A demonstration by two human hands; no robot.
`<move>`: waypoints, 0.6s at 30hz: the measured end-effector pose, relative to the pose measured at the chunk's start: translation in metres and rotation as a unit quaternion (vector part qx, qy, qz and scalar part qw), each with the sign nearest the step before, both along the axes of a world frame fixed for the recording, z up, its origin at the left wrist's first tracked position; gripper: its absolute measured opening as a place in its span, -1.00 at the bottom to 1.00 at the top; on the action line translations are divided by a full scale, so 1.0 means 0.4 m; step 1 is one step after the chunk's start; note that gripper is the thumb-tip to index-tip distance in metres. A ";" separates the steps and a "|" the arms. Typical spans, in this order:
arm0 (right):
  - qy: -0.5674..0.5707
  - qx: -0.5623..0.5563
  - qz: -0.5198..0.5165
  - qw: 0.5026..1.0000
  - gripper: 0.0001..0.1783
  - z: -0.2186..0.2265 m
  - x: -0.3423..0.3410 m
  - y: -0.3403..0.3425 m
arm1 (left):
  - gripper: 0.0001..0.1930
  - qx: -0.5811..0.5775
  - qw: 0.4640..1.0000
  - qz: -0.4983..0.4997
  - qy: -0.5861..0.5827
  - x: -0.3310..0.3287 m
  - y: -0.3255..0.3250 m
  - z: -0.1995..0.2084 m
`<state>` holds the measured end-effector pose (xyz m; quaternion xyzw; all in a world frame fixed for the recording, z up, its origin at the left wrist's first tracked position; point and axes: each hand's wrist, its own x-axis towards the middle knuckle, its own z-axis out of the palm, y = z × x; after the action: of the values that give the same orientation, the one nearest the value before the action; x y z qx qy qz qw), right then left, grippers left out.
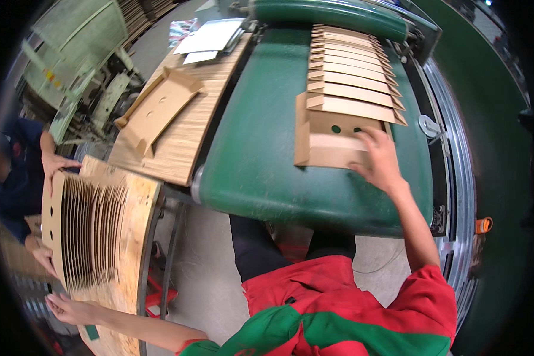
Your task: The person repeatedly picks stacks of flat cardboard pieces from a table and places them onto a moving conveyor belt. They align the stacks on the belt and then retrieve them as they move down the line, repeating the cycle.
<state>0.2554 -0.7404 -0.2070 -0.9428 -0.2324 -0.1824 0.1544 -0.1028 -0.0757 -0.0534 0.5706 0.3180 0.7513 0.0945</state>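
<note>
My right hand [378, 159] is over the nearest cardboard tray [323, 156] on the green conveyor belt. Its fingers are spread and slightly blurred, touching or just above the tray's right end. That tray has two round holes and a raised left flap. Beyond it runs a row of overlapping folded cardboard trays [350, 77]. Far to the left, my left hand [70, 310] is at the near end of a row of nested cardboard pieces [95, 231] on a wooden table. Its fingers are loosely bent and apart, with nothing seen in them.
A co-worker's hands [56, 166] hold the left side of the nested pieces. One folded tray [160, 110] lies on the wooden side board [181, 142], with white sheets [210, 37] behind. A green roller [332, 15] spans the belt's far end; a metal rail [451, 130] runs along its right.
</note>
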 end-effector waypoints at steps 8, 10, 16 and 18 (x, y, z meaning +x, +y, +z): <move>0.151 0.001 -0.181 0.972 0.21 -0.159 -0.123 -0.197 | 0.00 0.140 0.595 -0.527 0.590 0.800 -0.947 -0.465; 0.145 0.027 -0.180 0.972 0.20 -0.157 -0.148 -0.190 | -0.06 0.124 0.608 -0.530 0.579 0.838 -0.990 -0.509; 0.056 0.009 -0.184 0.981 -0.05 -0.132 -0.004 -0.266 | -0.22 0.137 0.627 -0.549 0.535 1.019 -1.010 -0.562; 0.042 0.016 -0.176 0.983 -0.03 -0.143 0.060 -0.287 | -0.25 0.142 0.637 -0.565 0.504 1.086 -1.008 -0.577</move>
<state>0.2794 -0.8554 -0.2643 -0.9733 -0.0535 -0.1701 0.1445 0.3316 -0.4791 -0.2840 0.9356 -0.1792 0.1825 0.2433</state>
